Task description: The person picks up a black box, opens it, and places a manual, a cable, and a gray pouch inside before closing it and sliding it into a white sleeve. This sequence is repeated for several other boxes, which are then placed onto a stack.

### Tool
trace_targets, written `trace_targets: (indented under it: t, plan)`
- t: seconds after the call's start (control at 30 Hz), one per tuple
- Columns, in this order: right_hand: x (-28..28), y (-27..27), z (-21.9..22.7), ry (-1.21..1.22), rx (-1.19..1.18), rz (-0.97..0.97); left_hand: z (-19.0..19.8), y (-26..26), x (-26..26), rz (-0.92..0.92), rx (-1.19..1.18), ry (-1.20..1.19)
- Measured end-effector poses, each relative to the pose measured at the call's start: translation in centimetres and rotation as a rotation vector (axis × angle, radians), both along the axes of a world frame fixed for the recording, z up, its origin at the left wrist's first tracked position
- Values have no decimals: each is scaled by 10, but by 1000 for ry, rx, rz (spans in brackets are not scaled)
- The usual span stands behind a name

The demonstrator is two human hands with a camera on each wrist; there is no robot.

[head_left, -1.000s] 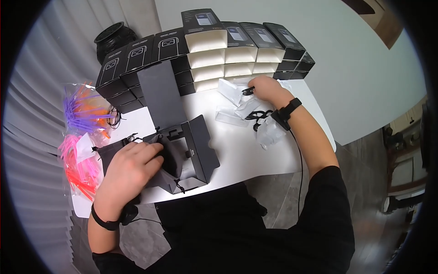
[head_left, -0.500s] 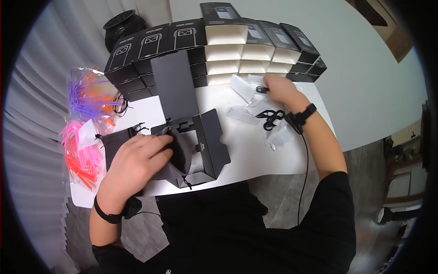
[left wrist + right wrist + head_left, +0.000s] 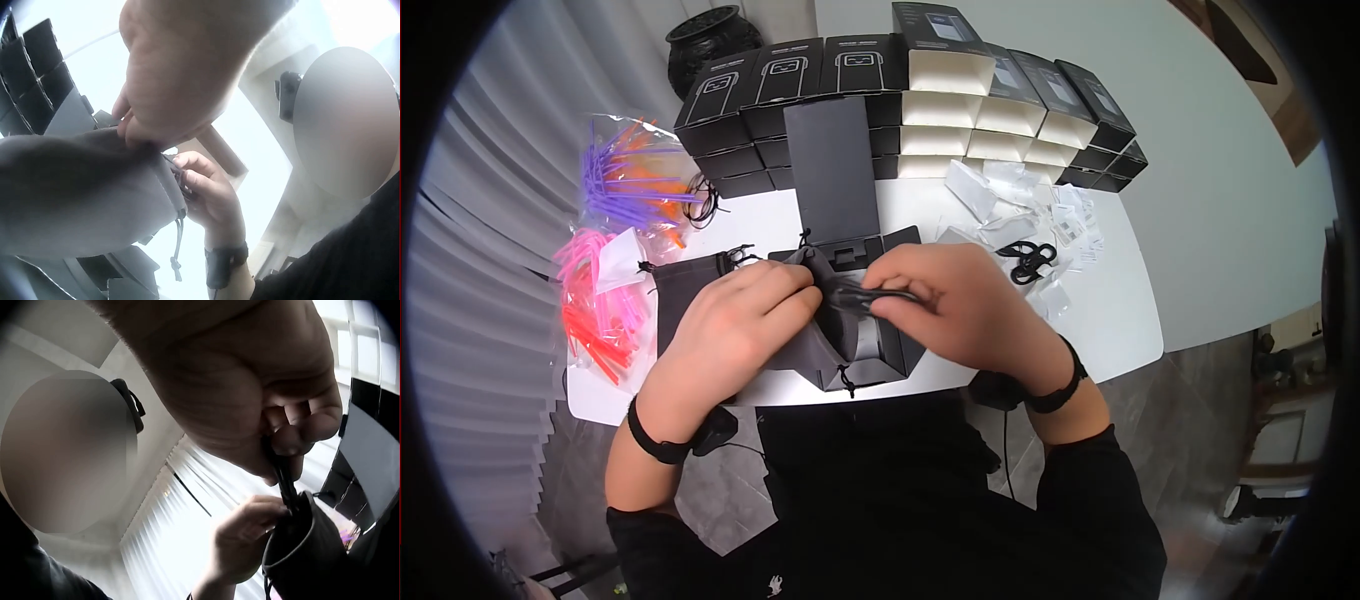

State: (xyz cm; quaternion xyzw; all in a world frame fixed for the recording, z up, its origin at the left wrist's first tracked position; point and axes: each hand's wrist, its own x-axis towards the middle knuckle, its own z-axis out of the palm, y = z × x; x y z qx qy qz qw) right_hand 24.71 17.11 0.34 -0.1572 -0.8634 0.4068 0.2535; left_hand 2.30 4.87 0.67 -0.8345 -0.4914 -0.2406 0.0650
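Observation:
In the head view my left hand [image 3: 745,325] grips the rim of a dark grey drawstring pouch [image 3: 828,335], its mouth spread apart. My right hand [image 3: 965,305] pinches a bundled black cable [image 3: 885,295] at that mouth. The right wrist view shows the lower end of the cable [image 3: 285,484] entering the pouch [image 3: 315,550]. The pouch body [image 3: 94,194] fills the lower left of the left wrist view, a cord dangling from its edge. An opened black box [image 3: 905,350] lies under the pouch and hands, its long lid flap [image 3: 832,170] raised behind.
Stacked black boxes [image 3: 785,75] line the back of the white table [image 3: 1115,320]. Another black cable [image 3: 1028,262] lies right among clear plastic bags [image 3: 1000,232]. A second dark pouch [image 3: 685,285] and bags of purple [image 3: 625,190] and pink ties [image 3: 605,290] sit left.
My right hand has come from the plastic bags at the back right to the pouch mouth, bringing the black cable. The left hand keeps its grip on the pouch. The head view has shifted.

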Motion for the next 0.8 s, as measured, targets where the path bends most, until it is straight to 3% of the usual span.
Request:
trace_targets:
  t: [0.2,0.3,0.4,0.43,0.53,0.7,0.8]
  plan:
    - [-33,-5,7,-217,-57,126,-2,-13,-5,23,48,2]
    - [-54,-8,-14,120,-235,78,0,-19,-7,10,51,-66]
    - [-64,-12,-21,265,-397,46,0,-23,-10,45,91,-71]
    - [-64,-10,-23,267,-327,17,2,-25,-12,57,106,-73]
    - [-59,-15,-27,312,-440,-111,5,-29,-19,99,166,-77]
    - [-53,-43,-32,288,-826,206,9,-36,-25,185,345,-72]
    - [-61,-52,-49,246,-672,294,26,-43,-22,219,454,-46]
